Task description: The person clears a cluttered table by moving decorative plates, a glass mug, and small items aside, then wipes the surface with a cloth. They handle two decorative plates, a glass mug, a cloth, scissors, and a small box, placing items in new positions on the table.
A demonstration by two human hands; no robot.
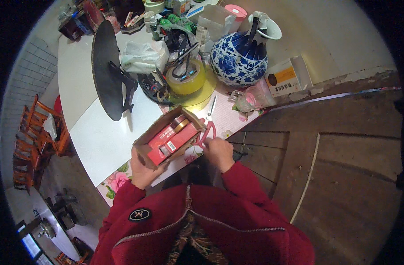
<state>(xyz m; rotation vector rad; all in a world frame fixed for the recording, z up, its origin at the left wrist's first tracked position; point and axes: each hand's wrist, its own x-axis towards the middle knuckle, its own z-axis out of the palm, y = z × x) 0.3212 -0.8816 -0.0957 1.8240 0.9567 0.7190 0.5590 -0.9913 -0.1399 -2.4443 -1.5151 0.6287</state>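
Observation:
My left hand (145,170) grips the near left end of a small open cardboard box (144,135). Inside the box lie red printed cartons (180,139), one bearing a barcode label, and rolls of brown tape (180,123) at the far end. At the box's right side, my right hand (219,153) has its fingers closed at the red handles of a pair of scissors (209,127). The blades point away from me, over the flowered tabletop, slightly apart. Part of the handles is hidden behind the fingers and the box's edge.
Beyond the box stand a large roll of clear yellowish tape (185,82), a glass mug (250,100) and a blue-and-white vase (240,58). A dark round stand (106,71) rises at left. Plastic bags and bottles crowd the back. A wooden door (321,159) adjoins the right.

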